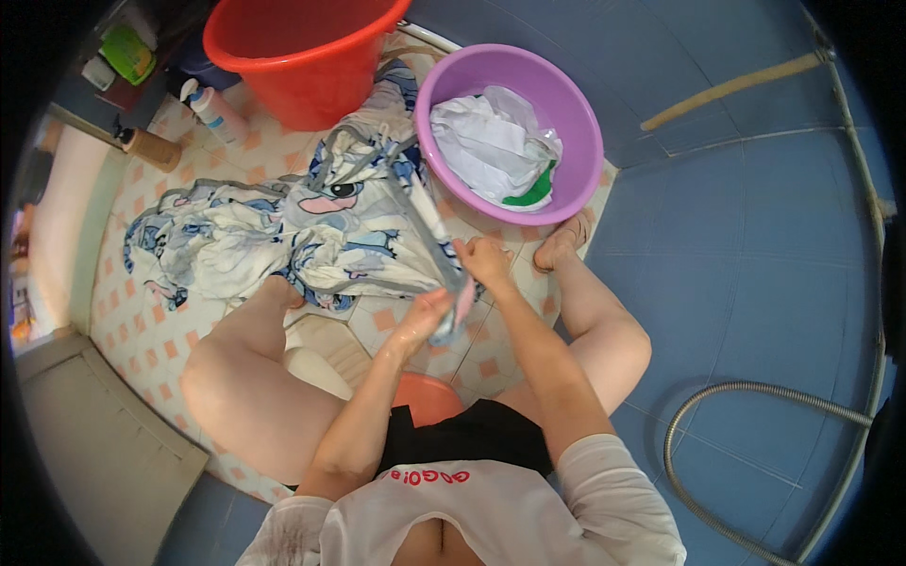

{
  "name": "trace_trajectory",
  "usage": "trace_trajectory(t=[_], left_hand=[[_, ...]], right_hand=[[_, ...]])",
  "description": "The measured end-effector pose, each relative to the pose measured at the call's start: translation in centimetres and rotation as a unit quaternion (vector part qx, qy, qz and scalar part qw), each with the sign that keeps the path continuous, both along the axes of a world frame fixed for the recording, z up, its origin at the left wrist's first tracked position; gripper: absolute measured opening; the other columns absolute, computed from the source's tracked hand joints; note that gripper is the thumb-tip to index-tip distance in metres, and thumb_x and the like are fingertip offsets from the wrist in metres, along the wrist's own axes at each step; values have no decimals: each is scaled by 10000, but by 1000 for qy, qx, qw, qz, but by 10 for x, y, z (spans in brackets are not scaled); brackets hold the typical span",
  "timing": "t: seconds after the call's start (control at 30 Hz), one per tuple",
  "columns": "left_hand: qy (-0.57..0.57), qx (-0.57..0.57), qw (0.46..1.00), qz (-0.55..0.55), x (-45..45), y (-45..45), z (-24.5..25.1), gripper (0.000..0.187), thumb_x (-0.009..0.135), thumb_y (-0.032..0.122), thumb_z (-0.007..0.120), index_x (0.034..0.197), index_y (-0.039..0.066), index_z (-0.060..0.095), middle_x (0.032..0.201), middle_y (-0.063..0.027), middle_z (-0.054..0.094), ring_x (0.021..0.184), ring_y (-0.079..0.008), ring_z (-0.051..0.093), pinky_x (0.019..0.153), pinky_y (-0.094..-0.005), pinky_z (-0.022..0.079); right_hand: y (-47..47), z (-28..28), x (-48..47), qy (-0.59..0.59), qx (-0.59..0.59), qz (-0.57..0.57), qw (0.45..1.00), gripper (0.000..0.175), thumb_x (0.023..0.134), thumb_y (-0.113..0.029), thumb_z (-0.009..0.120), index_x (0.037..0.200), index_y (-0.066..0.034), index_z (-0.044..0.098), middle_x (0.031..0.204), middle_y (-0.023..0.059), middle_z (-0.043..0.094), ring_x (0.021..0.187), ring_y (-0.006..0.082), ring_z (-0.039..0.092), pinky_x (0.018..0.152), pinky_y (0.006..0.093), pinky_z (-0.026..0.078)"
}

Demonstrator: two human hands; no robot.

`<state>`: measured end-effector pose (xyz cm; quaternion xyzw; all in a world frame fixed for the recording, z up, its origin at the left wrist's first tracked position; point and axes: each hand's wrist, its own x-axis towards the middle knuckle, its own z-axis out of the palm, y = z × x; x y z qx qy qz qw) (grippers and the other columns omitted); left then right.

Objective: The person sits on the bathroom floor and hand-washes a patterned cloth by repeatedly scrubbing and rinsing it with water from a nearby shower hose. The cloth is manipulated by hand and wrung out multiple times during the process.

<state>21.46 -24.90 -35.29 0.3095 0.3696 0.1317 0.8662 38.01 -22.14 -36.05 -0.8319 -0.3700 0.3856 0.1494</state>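
Note:
A large wet-looking printed cloth (361,240), white with blue and pink cartoon figures and grey edging, lies bunched across the tiled floor in front of me. Its near right corner is lifted between my hands. My left hand (423,317) grips the grey-edged part, fingers curled round it. Just beyond and to the right, my right hand (487,262) is closed on the same edge. A short blue and pink end hangs below the hands, slightly blurred. Water glistens on my left wrist.
A red bucket (311,85) and a purple basin (591,141) with white and green clothes (488,141) stand beyond the cloth. Pump bottles (216,113) are at the far left. An orange-red stool or basin (425,396) shows beneath me. A shower hose (669,431) hangs right.

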Motion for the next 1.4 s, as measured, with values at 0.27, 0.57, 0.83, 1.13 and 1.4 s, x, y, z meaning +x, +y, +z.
trace_trajectory(t=[0.27,0.57,0.83,1.13,1.4], left_hand=[[50,58,987,-143,-16,-13,-17,302,769,223,559,1001,30,580,915,-70,600,807,-163,527,767,-295,404],[-63,-48,990,112,-83,15,-151,410,839,257,517,1176,32,454,1024,-86,552,885,-122,545,746,-271,468],[-104,-205,932,281,-28,2,-29,347,842,154,440,1165,29,442,1014,-109,565,923,-216,553,800,-337,455],[-85,-215,935,269,-25,-8,-54,307,864,273,459,1049,35,518,970,-80,579,815,-185,583,699,-308,491],[-453,-396,776,188,-44,19,-67,333,850,316,472,1062,63,520,1006,-68,578,884,-186,562,794,-331,456]], right_hand=[[-5,-50,-40,105,117,33,987,361,747,-171,539,1052,19,512,955,235,570,857,297,578,779,344,450],[-67,124,-162,116,278,350,887,109,674,-147,568,718,-55,605,652,131,601,620,251,609,560,381,477],[15,-19,-67,107,254,-57,960,194,720,-222,613,759,-33,596,730,129,589,761,262,578,672,316,450],[-11,-1,-97,-111,177,-75,975,228,685,-248,593,751,-39,528,628,149,541,632,367,541,610,449,433],[-64,26,-147,-11,381,92,920,182,718,-229,589,709,-56,533,778,165,546,674,338,551,570,429,432]])
